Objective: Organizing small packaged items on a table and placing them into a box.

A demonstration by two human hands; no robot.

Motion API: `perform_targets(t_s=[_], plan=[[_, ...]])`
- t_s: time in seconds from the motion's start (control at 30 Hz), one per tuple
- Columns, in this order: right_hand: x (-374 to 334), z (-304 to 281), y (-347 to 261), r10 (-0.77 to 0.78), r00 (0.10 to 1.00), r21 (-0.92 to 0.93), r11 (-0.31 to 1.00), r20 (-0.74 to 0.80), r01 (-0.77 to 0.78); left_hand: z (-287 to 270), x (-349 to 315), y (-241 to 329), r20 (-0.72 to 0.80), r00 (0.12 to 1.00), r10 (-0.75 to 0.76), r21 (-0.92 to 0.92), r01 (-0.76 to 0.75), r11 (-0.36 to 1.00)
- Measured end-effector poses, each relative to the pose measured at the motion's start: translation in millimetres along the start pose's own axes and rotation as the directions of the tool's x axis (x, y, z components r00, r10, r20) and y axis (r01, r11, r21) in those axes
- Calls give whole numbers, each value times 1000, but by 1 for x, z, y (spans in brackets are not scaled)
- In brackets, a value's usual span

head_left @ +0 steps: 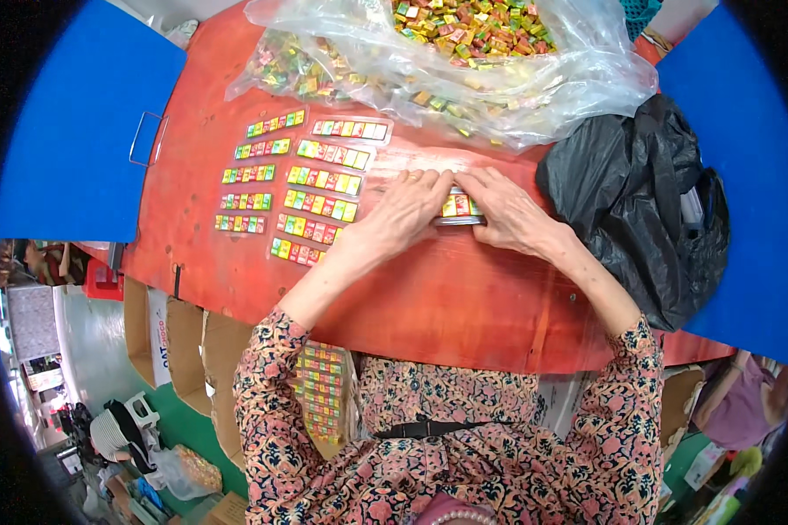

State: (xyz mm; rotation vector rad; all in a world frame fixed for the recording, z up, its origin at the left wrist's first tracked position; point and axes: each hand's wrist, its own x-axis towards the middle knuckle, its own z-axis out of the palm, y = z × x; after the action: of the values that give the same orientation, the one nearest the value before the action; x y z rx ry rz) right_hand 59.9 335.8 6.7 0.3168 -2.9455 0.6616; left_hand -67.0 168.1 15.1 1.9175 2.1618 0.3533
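Observation:
Both my hands meet at the middle of the red table, over a small clear plastic tray (460, 206) with a row of small yellow and red wrapped pieces in it. My left hand (411, 208) is closed on the tray's left part, and its fingers cover that end. The right end is gripped by my right hand (510, 214), thumb at the near edge and fingers bent over the far edge. Left of my hands, two columns of similar filled trays (321, 206) lie flat, the nearest ones partly behind my left forearm.
A large clear plastic bag (578, 79) full of loose wrapped pieces (477, 31) spreads over the table's far side. A crumpled black plastic bag (639, 201) lies to the right. Blue panels (79, 114) flank the red table (446, 306). Cardboard boxes (188, 350) stand below at left.

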Motion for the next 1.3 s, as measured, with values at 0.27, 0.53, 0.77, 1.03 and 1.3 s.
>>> perform_targets(t_s=[0.27, 0.53, 0.77, 1.03, 1.3], plan=[[-22, -5, -11, 219, 975, 143, 967, -41, -211, 42, -8, -4, -315, 933, 174, 38, -171, 985], [-7, -1, -17, 238, 971, 226, 945, 23, -237, 31, -27, 1, -488, 857, 167, -17, -201, 979], [30, 0, -63, 53, 998, 320, 947, -39, -37, -4, -85, -3, -449, 893, 22, -15, -32, 999], [73, 12, -134, -136, 989, 550, 822, -65, 149, -54, -195, 24, -428, 877, -216, -30, 226, 974], [83, 61, -162, -296, 952, 447, 863, 73, 234, -38, -319, 50, -381, 588, -714, -202, 700, 685]])
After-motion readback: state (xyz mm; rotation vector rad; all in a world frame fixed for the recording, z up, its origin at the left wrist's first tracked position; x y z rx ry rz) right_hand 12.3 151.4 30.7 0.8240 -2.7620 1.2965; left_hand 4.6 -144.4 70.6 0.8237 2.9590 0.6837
